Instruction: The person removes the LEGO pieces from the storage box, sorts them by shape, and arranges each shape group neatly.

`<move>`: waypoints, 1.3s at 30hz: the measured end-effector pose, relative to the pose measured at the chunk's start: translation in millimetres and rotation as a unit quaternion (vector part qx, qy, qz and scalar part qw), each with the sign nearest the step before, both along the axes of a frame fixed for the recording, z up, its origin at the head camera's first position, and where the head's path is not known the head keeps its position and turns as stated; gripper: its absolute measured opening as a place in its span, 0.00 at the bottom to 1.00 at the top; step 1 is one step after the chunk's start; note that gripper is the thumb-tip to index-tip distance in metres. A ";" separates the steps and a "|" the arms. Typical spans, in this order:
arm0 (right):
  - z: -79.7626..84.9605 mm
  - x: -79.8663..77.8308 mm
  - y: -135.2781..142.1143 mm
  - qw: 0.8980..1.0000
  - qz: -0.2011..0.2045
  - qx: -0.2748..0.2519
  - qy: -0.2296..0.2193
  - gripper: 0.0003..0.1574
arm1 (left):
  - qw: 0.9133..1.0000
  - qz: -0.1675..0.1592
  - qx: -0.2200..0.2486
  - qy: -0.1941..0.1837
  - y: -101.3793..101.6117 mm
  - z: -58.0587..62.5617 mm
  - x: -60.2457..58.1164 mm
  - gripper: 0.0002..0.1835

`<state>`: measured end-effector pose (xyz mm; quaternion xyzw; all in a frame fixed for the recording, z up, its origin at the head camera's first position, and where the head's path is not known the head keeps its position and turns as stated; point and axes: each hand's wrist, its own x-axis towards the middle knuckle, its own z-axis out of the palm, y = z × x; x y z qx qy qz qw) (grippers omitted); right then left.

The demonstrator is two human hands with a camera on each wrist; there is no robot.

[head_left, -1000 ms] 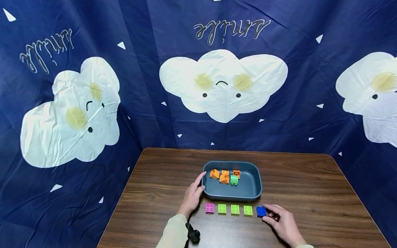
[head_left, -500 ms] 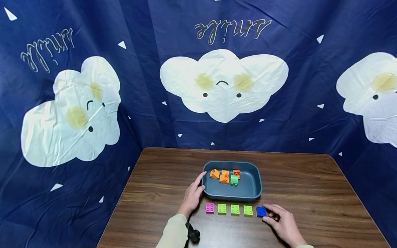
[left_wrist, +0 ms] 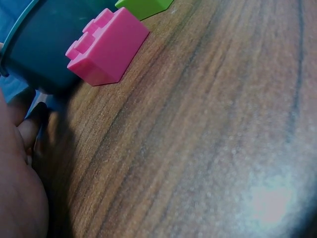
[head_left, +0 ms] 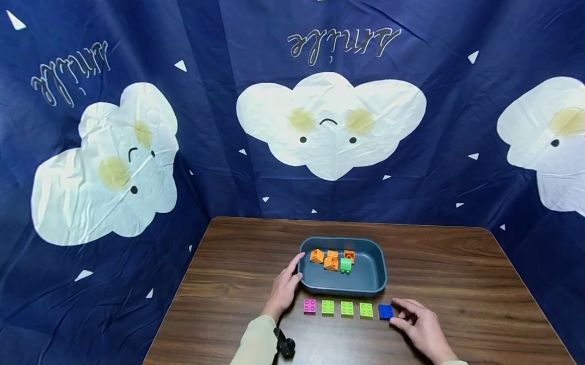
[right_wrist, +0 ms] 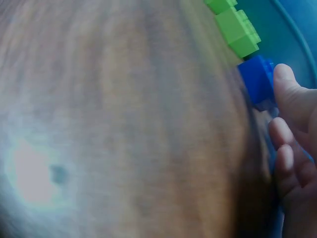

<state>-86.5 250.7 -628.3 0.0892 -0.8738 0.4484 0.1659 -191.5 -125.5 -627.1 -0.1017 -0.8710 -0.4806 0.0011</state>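
Observation:
At the right end of a row of toy building bricks sits a blue brick point(head_left: 385, 312), studs up on the table. Beside its right side is my right hand point(head_left: 423, 329), thumb and forefinger spread with the fingertips right at the brick's edge; the right wrist view shows the thumb point(right_wrist: 292, 96) near the blue brick point(right_wrist: 256, 82). My left hand point(head_left: 281, 289) rests against the left end of a dark teal tray point(head_left: 369, 266), fingers extended along its rim. The pink brick point(head_left: 309, 306) stands closest to that hand, and in the left wrist view this pink brick point(left_wrist: 109, 49) appears near the tray wall point(left_wrist: 44, 54).
Several lime bricks point(head_left: 347, 309) stand spaced out between the pink and blue ones. Inside the tray lie several orange bricks point(head_left: 331, 263) and a green one point(head_left: 345, 265). A blue cloth point(head_left: 213, 169) with clouds hangs behind the wooden table point(head_left: 438, 263).
My right hand has shifted slightly right, its fingers loosening from the blue brick, which stays in the row. The left hand keeps its place at the tray.

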 end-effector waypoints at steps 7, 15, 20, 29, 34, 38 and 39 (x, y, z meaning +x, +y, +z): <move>23.2 -8.3 0.6 0.999 0.002 0.022 0.048 0.28 | 1.000 0.004 0.002 0.000 -2.0 1.9 0.4 0.31; 66.4 -34.8 -13.9 0.997 0.022 0.055 0.048 0.26 | 1.000 0.006 0.008 -0.001 -3.5 0.7 -0.2 0.31; 78.7 -55.7 -24.0 0.992 0.062 0.092 0.063 0.27 | 1.000 0.008 0.003 0.003 -3.7 -0.9 -0.6 0.31; 84.1 -89.7 -44.5 0.983 0.115 0.146 0.001 0.28 | 1.000 0.007 0.006 0.006 -1.6 0.7 0.4 0.31; 85.8 -104.2 -60.2 0.974 0.143 0.163 -0.065 0.29 | 1.000 0.002 0.005 0.003 -1.6 1.8 1.6 0.31; 82.1 -113.8 -71.3 0.967 0.161 0.174 -0.088 0.28 | 1.000 -0.003 0.005 0.001 -1.4 0.9 1.9 0.30; 80.6 -115.7 -73.8 0.966 0.165 0.177 -0.090 0.28 | 1.000 -0.004 0.005 0.001 -1.3 0.3 1.7 0.30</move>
